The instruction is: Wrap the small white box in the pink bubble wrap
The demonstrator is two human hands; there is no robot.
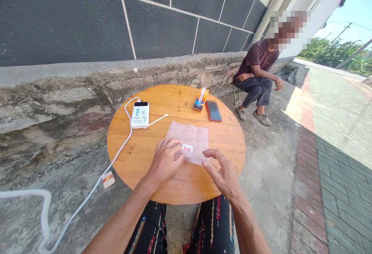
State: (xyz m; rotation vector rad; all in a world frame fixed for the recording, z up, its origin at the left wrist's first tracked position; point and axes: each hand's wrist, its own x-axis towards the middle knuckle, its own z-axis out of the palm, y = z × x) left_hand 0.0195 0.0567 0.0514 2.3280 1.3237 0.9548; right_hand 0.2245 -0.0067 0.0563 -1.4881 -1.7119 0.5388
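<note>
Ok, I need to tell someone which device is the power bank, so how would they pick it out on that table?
Start at the round wooden table. On its far left side, away from the two hands, lies the power bank, a white slab with printed labels. It alone has white cables plugged in, unlike the dark phone and the orange packet on the far right.

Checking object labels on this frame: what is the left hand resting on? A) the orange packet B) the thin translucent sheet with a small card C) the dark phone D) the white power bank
B: the left hand presses on the near edge of the translucent sheet beside the small card, while the right hand hovers at its corner; the power bank lies apart.
</note>
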